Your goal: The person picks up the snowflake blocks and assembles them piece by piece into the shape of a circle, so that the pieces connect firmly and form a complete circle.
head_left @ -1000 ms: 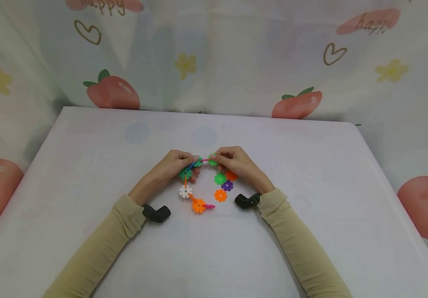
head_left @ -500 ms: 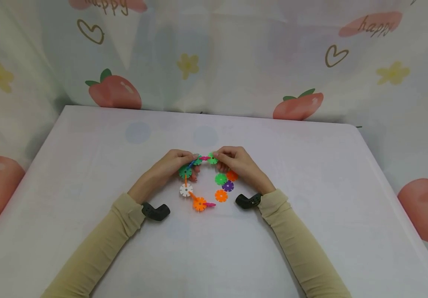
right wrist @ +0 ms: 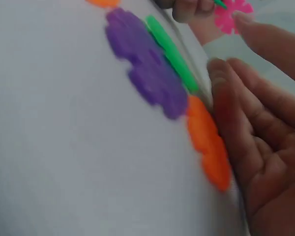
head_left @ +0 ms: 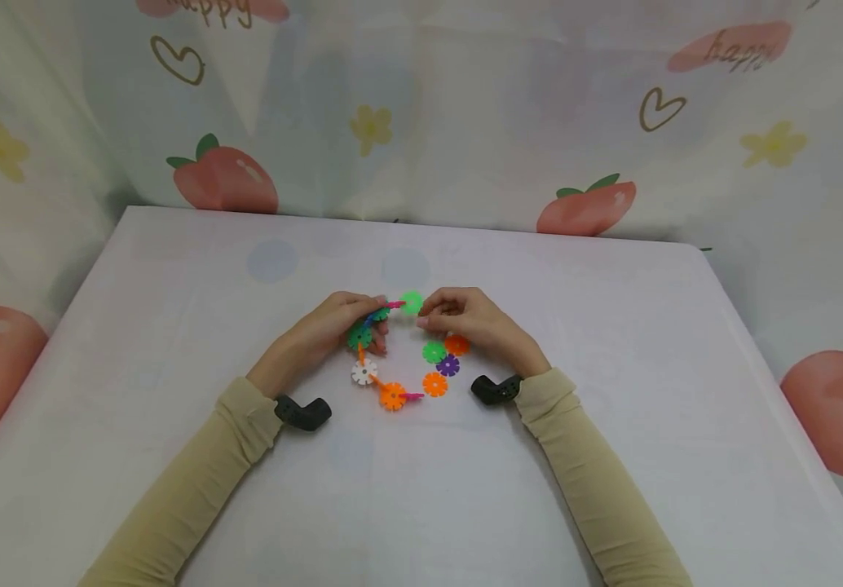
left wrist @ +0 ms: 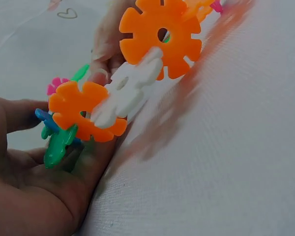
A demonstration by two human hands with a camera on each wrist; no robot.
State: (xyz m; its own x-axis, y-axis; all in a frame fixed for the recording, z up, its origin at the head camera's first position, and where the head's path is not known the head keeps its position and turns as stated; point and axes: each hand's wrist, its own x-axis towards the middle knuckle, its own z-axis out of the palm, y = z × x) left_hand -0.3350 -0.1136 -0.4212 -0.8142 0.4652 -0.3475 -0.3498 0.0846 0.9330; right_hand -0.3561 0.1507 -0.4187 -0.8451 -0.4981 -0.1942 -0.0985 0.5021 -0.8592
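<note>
A chain of slotted flower-shaped plastic discs curves across the table's middle. My left hand (head_left: pixel 341 318) holds it near the blue and green discs (head_left: pixel 359 335), with part of that stretch hidden by the fingers. At the chain's upper end, a pink disc (head_left: pixel 395 304) joins a light green disc (head_left: pixel 411 302). Lower down come a white disc (head_left: pixel 364 372), an orange disc (head_left: pixel 393 397) and a pink end disc (head_left: pixel 412 396). My right hand (head_left: pixel 465 314) is just right of the light green disc, thumb and fingers apart and nothing held, as the right wrist view also shows.
Loose discs lie below my right hand: a green one (head_left: pixel 434 352), a purple one (head_left: pixel 447 364) and two orange ones (head_left: pixel 434 385). Black camera mounts (head_left: pixel 304 413) sit on both wrists. A printed curtain (head_left: pixel 465 122) hangs behind the white table (head_left: pixel 612 326).
My right hand has let go of the light green disc and drawn slightly right. The chain's upper end, with my left hand, has shifted a little left and up.
</note>
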